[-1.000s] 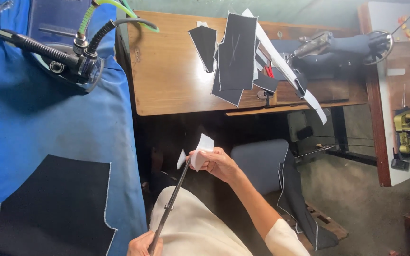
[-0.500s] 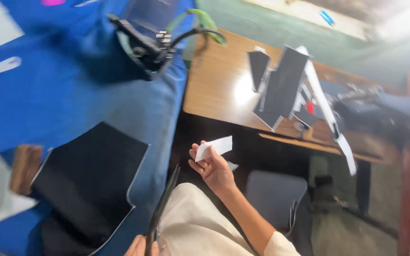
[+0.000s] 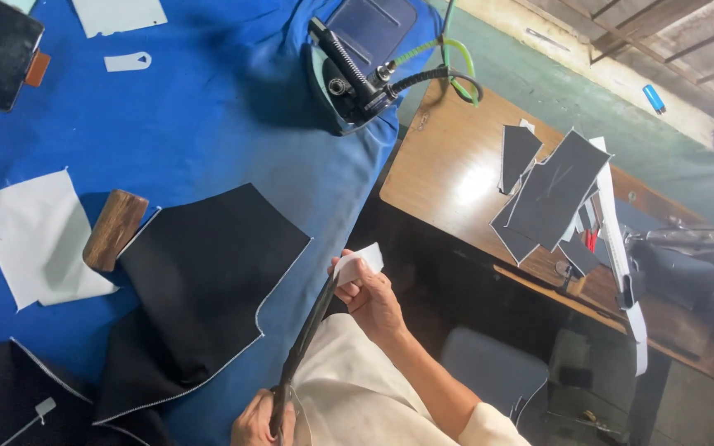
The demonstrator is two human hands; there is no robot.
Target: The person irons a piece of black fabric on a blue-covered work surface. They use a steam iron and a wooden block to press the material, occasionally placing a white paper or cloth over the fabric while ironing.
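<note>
My right hand (image 3: pixel 369 296) pinches a small white fabric piece (image 3: pixel 359 261) above my lap. My left hand (image 3: pixel 259 419), at the bottom edge, grips the handles of long dark scissors (image 3: pixel 306 341). The scissor blades run up to the white piece and meet its lower edge. I cannot tell if the blades are apart. A large black fabric panel (image 3: pixel 208 264) with white stitched edges lies on the blue table cover (image 3: pixel 208 107) just left of the scissors.
A steam iron (image 3: pixel 355 74) with hoses sits at the blue table's far edge. A wooden block (image 3: pixel 115 229) and white cloth (image 3: pixel 39 239) lie left. Black and white cut pieces (image 3: pixel 551 194) rest on a wooden sewing table (image 3: pixel 456 173) to the right.
The view has swung left, showing more of the blue table. The scissors, lowered half a second ago, have come back up to the white piece in my right hand.
</note>
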